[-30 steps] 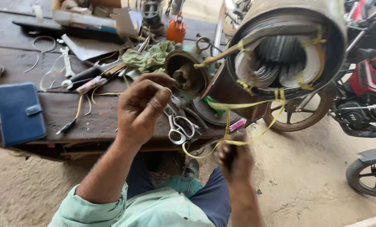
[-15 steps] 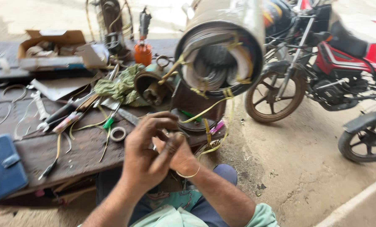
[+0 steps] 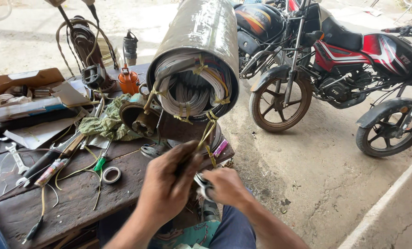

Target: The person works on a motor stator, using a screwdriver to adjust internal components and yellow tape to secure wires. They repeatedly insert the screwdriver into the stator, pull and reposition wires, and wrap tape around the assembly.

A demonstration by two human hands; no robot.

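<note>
A big metal motor cylinder (image 3: pixel 201 41) lies on the workbench (image 3: pixel 77 203) with its open end toward me. Copper windings (image 3: pixel 192 90) inside are tied with yellow strips. One yellow strip (image 3: pixel 207 131) hangs from the lower rim down to my hands. My left hand (image 3: pixel 166 186) is closed around the strip's lower end, just below the cylinder. My right hand (image 3: pixel 226 186) sits right beside it, fingers closed on a pair of scissors (image 3: pixel 201 183) whose metal shows between the two hands. The scissor blades are mostly hidden.
On the bench lie a green cloth (image 3: pixel 107 124), an orange oil can (image 3: pixel 128 80), a tape roll (image 3: pixel 111 174), a wrench (image 3: pixel 16 157), screwdrivers and a cardboard box (image 3: pixel 21 85). A red motorcycle (image 3: pixel 353 55) stands on the concrete floor at the right.
My right hand has come up from below to meet my left hand. The scissors that lay on the bench are now between my hands. The view has swung right and upward.
</note>
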